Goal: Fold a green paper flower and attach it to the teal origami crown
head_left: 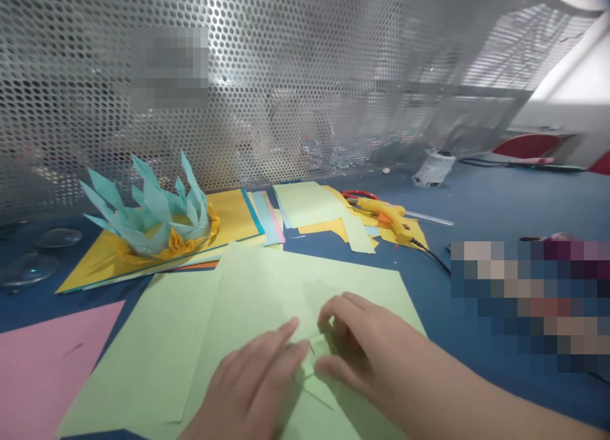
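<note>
Close in front of me, a small folded piece of light green paper (320,351) lies over larger light green sheets (257,281). My left hand (255,380) is at its left side, with the fingertips against the paper. From the right, my right hand (365,345) curls its fingers and thumb around the same piece, partly hiding it. Thin dark lines, perhaps creases or edges, show on the paper between the hands. The exact grip of the fingers is partly hidden.
A light blue paper flower (157,211) with a yellow base stands on stacked coloured paper at left. Behind are paper scraps (309,205) and a yellow glue gun (386,214) with a cord. Pink paper (52,364) and glasses (31,268) lie left. A perforated metal panel (286,78) closes the back.
</note>
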Available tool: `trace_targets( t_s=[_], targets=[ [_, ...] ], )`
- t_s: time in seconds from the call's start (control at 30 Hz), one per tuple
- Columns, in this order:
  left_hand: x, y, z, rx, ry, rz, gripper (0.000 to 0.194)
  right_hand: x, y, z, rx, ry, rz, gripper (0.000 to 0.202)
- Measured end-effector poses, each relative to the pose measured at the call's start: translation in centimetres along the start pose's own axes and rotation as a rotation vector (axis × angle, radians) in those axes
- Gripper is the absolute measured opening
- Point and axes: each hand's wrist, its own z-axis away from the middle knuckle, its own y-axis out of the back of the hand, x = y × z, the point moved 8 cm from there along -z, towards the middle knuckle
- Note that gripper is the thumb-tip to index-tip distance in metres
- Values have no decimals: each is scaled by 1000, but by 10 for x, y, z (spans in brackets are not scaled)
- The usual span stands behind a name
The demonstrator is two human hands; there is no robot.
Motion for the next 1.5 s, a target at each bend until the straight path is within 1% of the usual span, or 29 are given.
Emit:
trace_targets(
  t_s=[0.07,0.1,0.17,0.2,0.27,0.3,0.33,0.4,0.47,0.53,0.63,0.7,0.8,0.87,0.97,1.1,1.23,1.3,1.5],
  targets=[
    [-10,-1,2,52,15,30,66,-2,-2,-3,-20,-3,-37,14],
    [-14,-1,2,57,29,65,74,-4,-3,-4,-26,5,-52,15],
    [-16,1,-1,59,25,142,73,-7,-2,-6,-28,7,-76,17],
    [-16,3,-4,36,48,197,69,-9,-1,-7,-25,7,-86,19],
    [-22,6,-12,-41,181,367,64,-13,-1,-8,-23,15,-108,21],
    [-27,5,-15,-120,295,465,62,-15,0,-9,-22,26,-121,21],
    [-33,6,-18,-151,416,593,61,-18,0,-10,-21,39,-134,21],
    [-39,12,-29,-199,490,676,61,-24,1,-13,-15,72,-163,21],
    [-48,16,-39,-205,528,740,61,-30,4,-16,-11,110,-197,20],
    [-58,17,-45,-189,569,815,59,-36,8,-20,-3,161,-241,20],
    [-67,14,-47,-126,619,917,49,-41,14,-23,25,258,-320,18],
    [-68,14,-46,-71,636,964,39,-41,15,-24,55,308,-373,16],
    [-65,16,-41,2,646,1036,28,-35,16,-25,123,329,-438,14],
    [-64,17,-39,41,640,1099,25,-31,17,-24,171,323,-468,14],
    [-64,19,-36,83,615,1185,28,-30,20,-22,238,318,-510,13],
    [-67,14,-34,91,601,1261,31,-29,21,-20,301,304,-580,11],
    [-74,5,-34,75,637,1341,39,-27,14,-21,301,327,-650,8],
    [-75,2,-36,66,643,1372,43,-27,11,-23,295,341,-682,10],
    [-72,0,-39,40,592,1429,37,-29,9,-21,277,379,-722,18]
  ],
)
